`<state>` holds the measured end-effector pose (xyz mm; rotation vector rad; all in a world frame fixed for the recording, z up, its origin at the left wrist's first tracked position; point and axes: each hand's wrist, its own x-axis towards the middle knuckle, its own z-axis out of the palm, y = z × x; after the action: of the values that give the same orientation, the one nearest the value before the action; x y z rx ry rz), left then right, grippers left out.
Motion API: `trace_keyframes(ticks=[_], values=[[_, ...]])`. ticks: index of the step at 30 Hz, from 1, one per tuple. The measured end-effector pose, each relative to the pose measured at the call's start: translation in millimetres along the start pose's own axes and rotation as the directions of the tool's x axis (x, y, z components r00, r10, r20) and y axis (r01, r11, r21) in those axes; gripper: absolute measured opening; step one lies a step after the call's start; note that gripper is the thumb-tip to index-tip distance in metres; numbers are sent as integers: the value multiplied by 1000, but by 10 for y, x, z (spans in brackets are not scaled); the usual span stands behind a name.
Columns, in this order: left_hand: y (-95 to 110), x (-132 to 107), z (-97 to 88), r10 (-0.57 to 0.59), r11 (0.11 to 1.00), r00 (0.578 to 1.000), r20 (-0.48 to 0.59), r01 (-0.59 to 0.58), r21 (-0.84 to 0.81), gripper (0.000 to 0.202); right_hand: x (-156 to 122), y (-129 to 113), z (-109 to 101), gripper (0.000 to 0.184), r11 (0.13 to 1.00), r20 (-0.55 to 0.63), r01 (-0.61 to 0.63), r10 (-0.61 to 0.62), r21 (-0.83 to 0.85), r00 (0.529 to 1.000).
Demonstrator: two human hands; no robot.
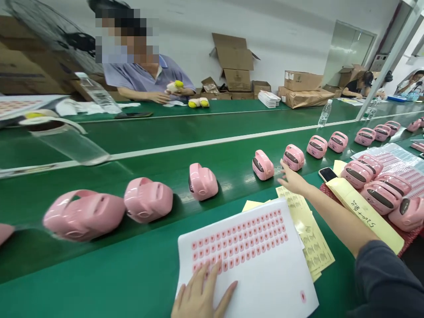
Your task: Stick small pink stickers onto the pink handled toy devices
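My left hand (200, 293) lies flat and open on a white sheet (261, 265) covered with rows of small pink stickers, at the near edge of the green table. My right hand (291, 179) is stretched out with fingers apart, holding nothing, just short of a pink plastic shell (293, 157) on the green conveyor belt (165, 132). A line of the same pink shells runs along the belt, such as one at centre (202, 182) and a blurred one at left (82, 215).
Yellow backing sheets (309, 234) lie under my right arm. A phone (327, 174) and a pile of pink shells (380, 185) sit at right. A person in a blue shirt (145, 77) works across the belt. A water bottle (324, 113) and cardboard boxes (236, 62) stand behind.
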<state>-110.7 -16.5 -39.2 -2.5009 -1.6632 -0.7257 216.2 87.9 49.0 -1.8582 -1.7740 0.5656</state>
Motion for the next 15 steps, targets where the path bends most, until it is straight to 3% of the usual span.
trace_keyframes(ticks=[2, 4, 6, 8, 10, 11, 15], values=[[17, 125, -52, -85, 992, 996, -11, 83, -95, 61, -391, 154, 14, 67, 998, 24, -17, 16, 55, 1000], [1, 299, -141, -260, 943, 966, -2, 253, -215, 71, -736, 289, 68, 62, 995, 31, -32, 30, 96, 999], [-37, 488, -240, -461, 807, 882, 98, 463, -365, 87, -985, 383, 158, 59, 985, 30, -43, 38, 169, 999], [-72, 641, -317, -622, 534, 751, 220, 612, -583, 101, -1124, 425, 278, 59, 956, 28, -41, 34, 290, 999], [-83, 716, -359, -670, 378, 686, 285, 646, -663, 104, -1169, 429, 412, 61, 910, 17, -31, 26, 414, 1000], [-79, 723, -369, -674, 338, 673, 304, 647, -683, 102, -1165, 425, 478, 62, 888, 7, -30, 30, 459, 1000], [-47, 623, -392, -648, 241, 675, 352, 620, -747, 99, -1069, 418, 680, 69, 805, -103, -45, 131, 591, 986]])
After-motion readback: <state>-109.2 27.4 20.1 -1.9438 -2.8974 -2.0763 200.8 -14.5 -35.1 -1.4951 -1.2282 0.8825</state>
